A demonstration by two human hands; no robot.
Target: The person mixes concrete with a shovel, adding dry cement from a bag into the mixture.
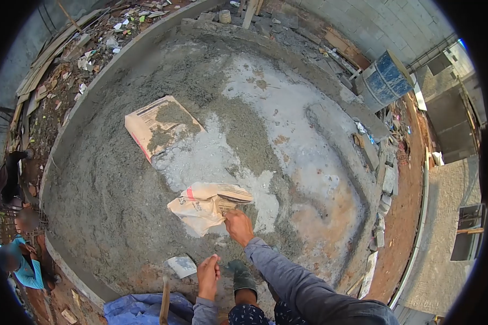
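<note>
My right hand (239, 226) grips the edge of a torn, crumpled paper cement bag (200, 208), just above pale grey powder (198, 160). Nearer my body, my left hand (208, 275) is closed in a loose fist, with nothing visible in it. To its left lies a flat grey blade-like piece (182, 266), and a wooden handle (165, 300) stands close by; whether they join is hard to see. Another opened paper bag piece (165, 124) lies farther out on the grey mix, smeared with wet mortar.
A low concrete wall (73, 116) curves around the mortar bed. Blue tarp (133, 310) lies at the front left. Rubble and blocks (386, 184) line the right edge, with a blue drum (386, 81) behind. People (24, 265) are outside the wall at left. My boot (242, 275) stands in front.
</note>
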